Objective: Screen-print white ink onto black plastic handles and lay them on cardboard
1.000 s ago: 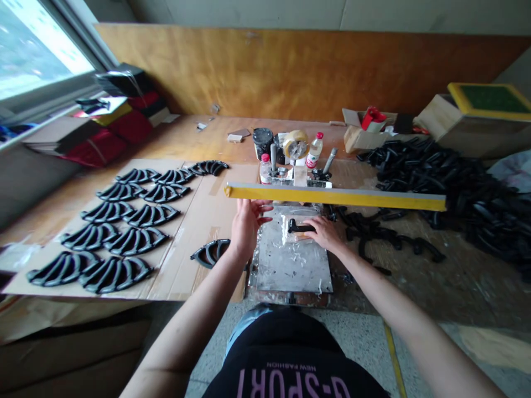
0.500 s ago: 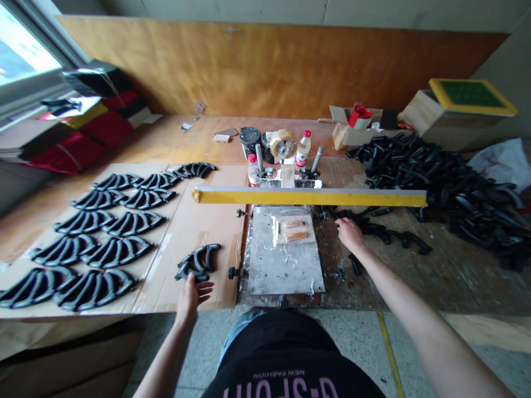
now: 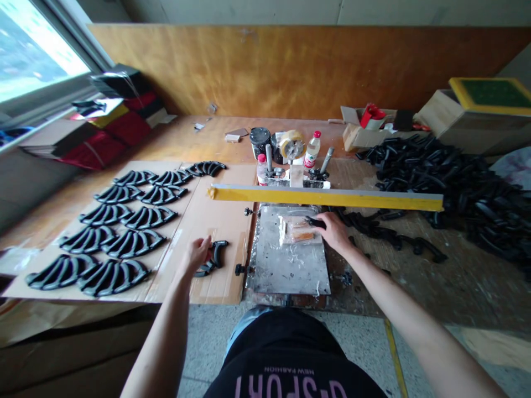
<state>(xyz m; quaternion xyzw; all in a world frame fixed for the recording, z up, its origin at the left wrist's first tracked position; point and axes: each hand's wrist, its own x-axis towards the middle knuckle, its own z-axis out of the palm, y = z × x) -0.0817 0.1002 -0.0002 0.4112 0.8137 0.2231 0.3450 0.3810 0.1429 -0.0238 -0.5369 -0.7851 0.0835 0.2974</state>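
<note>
My right hand [image 3: 334, 231] pinches a black curved piece [image 3: 316, 222] over the small taped block [image 3: 299, 230] on the metal plate [image 3: 290, 268]. My left hand [image 3: 199, 251] is closed at a small group of black pieces [image 3: 217, 257] on the cardboard [image 3: 226, 221]; its fingertips are at the group's upper part, and what they grip is hidden. Fanned rows of black pieces [image 3: 135, 243] lie on the cardboard further left. Across the plate's back runs a yellow and grey bar [image 3: 327, 197].
A big heap of black pieces [image 3: 452, 177] lies at the right, with a loose line of them [image 3: 385, 232] nearer the plate. Behind the bar stand a tape roll [image 3: 292, 145], bottles [image 3: 312, 150] and a dark tub [image 3: 260, 142]. Boxes [image 3: 442, 116] are at the back right.
My right hand has moved left from the loose pieces to above the plate, carrying a black piece. My left hand has moved up to the group's upper part and closed. The view has shifted slightly.
</note>
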